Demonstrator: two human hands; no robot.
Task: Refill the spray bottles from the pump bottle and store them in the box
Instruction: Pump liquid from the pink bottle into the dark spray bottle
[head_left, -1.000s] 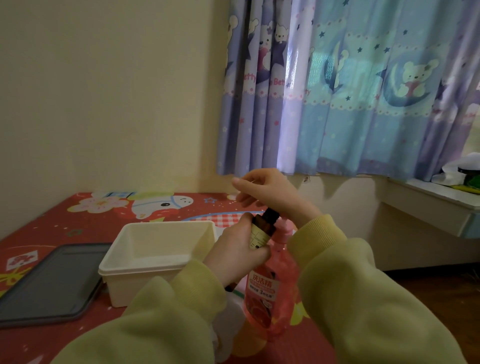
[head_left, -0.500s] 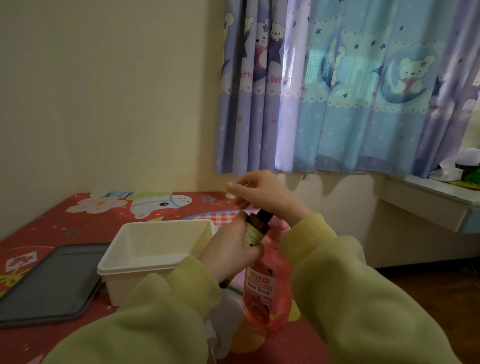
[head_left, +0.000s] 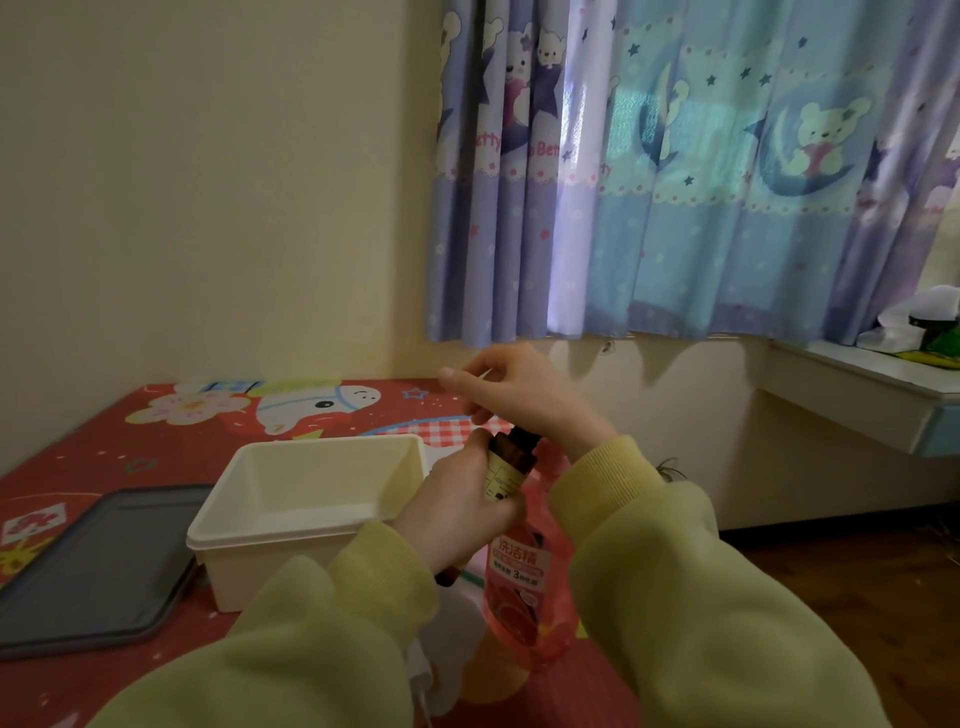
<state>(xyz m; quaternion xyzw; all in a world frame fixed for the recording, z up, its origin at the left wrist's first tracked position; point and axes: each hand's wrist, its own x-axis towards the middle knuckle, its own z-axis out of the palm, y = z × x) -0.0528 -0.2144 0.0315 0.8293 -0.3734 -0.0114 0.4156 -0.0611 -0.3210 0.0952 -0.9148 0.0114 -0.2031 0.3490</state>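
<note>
Two hands on one spray bottle (head_left: 506, 467). Left hand (head_left: 457, 514) wraps its body, steadying it upright. Right hand (head_left: 524, 395) curls over the top; actual hold hidden, cannot tell. Pump bottle (head_left: 519, 587) just behind the grip, box (head_left: 270, 535) left of it.

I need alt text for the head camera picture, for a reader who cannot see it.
A person's left hand holds a small brown bottle while the right hand curls over its top, in front of a pink pump bottle. A white box and a grey tray sit on the red mat.
</note>
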